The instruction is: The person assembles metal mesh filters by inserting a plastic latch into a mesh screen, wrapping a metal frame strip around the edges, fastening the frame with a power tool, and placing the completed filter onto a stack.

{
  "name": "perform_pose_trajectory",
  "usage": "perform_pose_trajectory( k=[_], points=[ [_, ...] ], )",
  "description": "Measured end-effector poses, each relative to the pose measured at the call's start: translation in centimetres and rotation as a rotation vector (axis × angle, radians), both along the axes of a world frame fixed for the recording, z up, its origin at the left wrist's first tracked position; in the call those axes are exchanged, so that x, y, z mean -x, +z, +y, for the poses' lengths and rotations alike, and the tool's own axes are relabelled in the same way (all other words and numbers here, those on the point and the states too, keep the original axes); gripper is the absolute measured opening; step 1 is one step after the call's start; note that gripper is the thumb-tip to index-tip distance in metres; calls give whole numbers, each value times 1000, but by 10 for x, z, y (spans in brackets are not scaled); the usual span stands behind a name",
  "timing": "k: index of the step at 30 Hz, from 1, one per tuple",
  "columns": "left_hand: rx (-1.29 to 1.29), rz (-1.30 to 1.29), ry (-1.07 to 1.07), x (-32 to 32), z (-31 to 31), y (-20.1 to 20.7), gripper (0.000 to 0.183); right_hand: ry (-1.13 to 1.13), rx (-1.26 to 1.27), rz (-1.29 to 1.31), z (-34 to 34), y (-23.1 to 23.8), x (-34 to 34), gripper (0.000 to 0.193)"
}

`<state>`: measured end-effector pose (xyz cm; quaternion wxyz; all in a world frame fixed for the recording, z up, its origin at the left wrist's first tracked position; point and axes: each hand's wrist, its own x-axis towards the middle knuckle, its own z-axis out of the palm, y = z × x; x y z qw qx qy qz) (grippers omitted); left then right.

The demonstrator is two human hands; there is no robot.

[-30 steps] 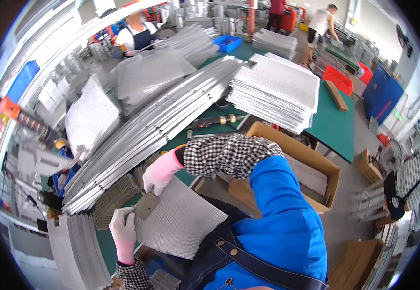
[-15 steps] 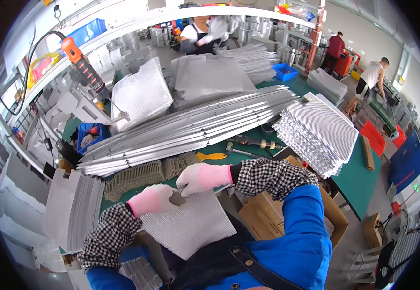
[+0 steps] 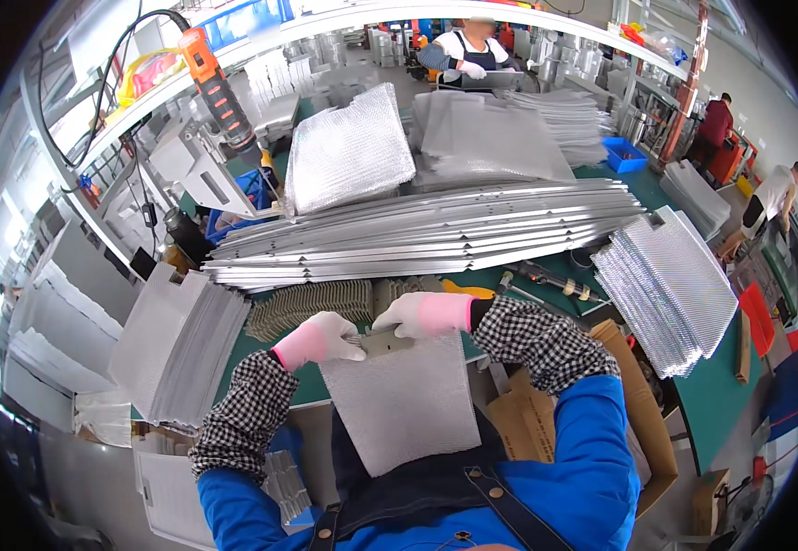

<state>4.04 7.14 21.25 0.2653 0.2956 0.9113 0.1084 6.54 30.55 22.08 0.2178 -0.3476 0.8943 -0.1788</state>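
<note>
My left hand [image 3: 321,340], in a white glove with a pink cuff, pinches the left end of a small grey-tan plate [image 3: 386,345]. My right hand [image 3: 424,315], gloved alike, grips the plate's other end. The plate lies along the upper edge of a silver, fine-textured mesh sheet [image 3: 405,404], which hangs down in front of my lap. Whether the plate is fixed to the sheet I cannot tell. Just beyond my hands, a row of similar small grey-tan pieces [image 3: 311,309] lies on the green table [image 3: 709,404].
Long silver metal strips [image 3: 435,234] are stacked across the table. Mesh sheets [image 3: 665,280] are piled at right, pale panels [image 3: 164,344] at left. An orange-and-black power screwdriver [image 3: 220,96] hangs at upper left. A cardboard box [image 3: 642,413] stands by my right arm. Other people work further off.
My view has shifted, so the surroundings sit further right. My hands are further apart, baring the plate between them. The mesh sheet now hangs straighter than its earlier tilt.
</note>
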Motion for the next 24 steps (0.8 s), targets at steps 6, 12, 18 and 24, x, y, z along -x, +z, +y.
perform_pose_trajectory(
  k=[6, 12, 18, 24],
  points=[
    [-627, -189, 341, -2, -41, -14, 54, -28, 113, 280, 46, -20, 49, 42],
    [-1368, -337, 652, -32, -58, -124, 55, -588, -361, 730, 207, -46, 121, 29],
    [-1438, -173, 689, -36, -31, -120, 48, -539, -93, 700, 249, -36, 106, 24],
    [-1392, -297, 658, -49, -32, -98, 35, -440, 308, 729, 255, -23, 102, 16]
  ],
)
